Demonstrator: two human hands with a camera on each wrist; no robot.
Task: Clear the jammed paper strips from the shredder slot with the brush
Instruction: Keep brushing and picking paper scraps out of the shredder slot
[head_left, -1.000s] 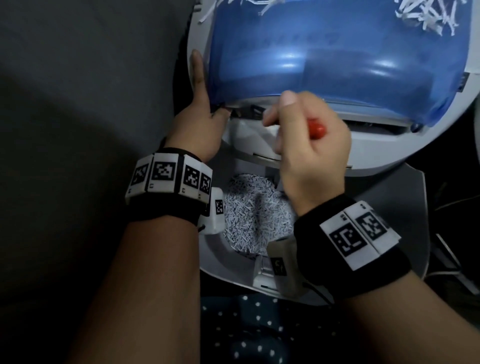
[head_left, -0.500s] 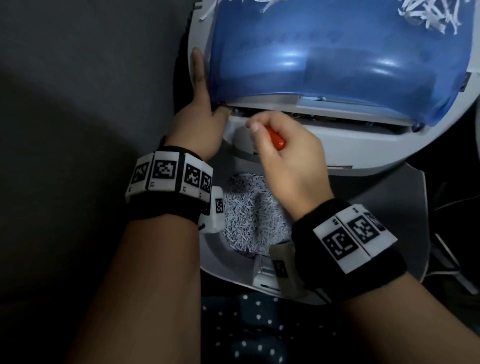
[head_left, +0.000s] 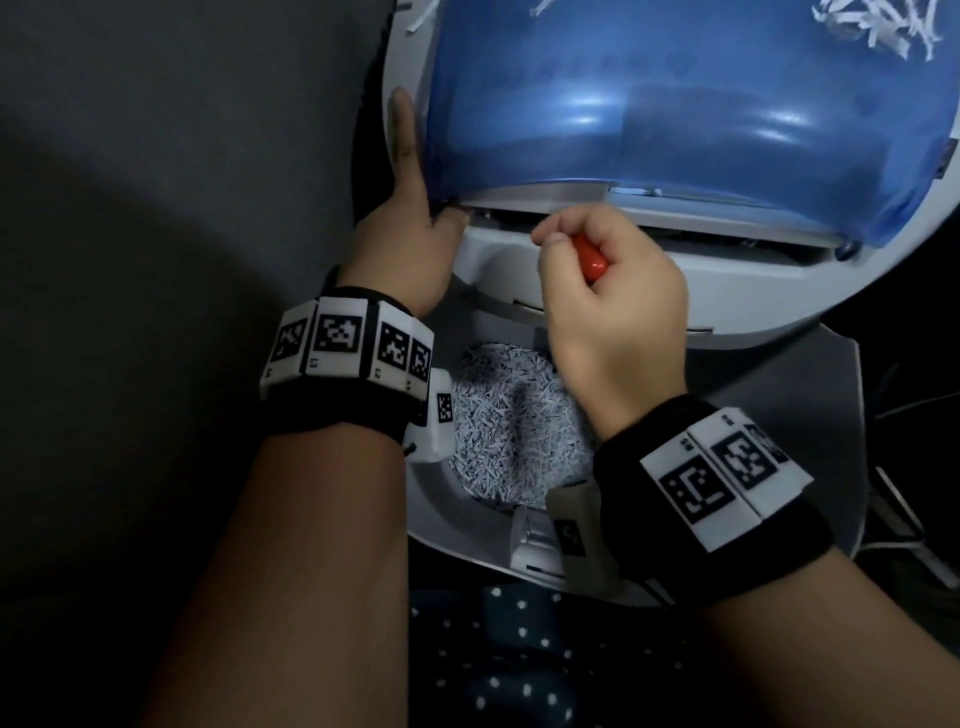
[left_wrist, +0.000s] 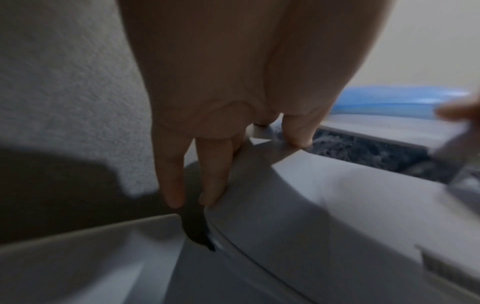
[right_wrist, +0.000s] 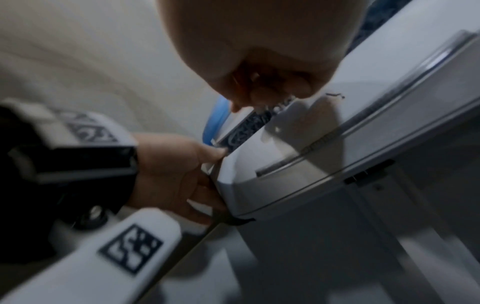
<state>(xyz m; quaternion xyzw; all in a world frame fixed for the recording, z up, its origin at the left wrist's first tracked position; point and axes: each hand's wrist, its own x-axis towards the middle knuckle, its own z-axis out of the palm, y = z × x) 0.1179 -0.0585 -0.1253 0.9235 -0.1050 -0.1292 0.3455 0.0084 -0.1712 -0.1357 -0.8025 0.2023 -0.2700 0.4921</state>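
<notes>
A grey-white shredder head (head_left: 727, 291) with a blue see-through cover (head_left: 675, 104) lies tilted over its bin. Dark jammed paper strips fill the slot (head_left: 701, 236) below the cover's edge, also seen in the slot (left_wrist: 363, 152) and slot (right_wrist: 246, 127). My right hand (head_left: 597, 291) grips the brush's red handle (head_left: 589, 262) in a fist at the slot's left part; its bristles are hidden in the head view. My left hand (head_left: 415, 208) steadies the head's left end, its fingers (left_wrist: 213, 181) straight down the side and the thumb on top by the slot's end.
The open bin (head_left: 447, 499) below the head holds a heap of shredded paper (head_left: 509, 426). Loose white strips (head_left: 878, 26) lie on top of the blue cover. A dark grey surface spreads to the left. Dotted dark fabric (head_left: 519, 649) is at the bottom.
My right hand with the brush swept left along the slot, then came back a little to the right. The left hand has stayed in place.
</notes>
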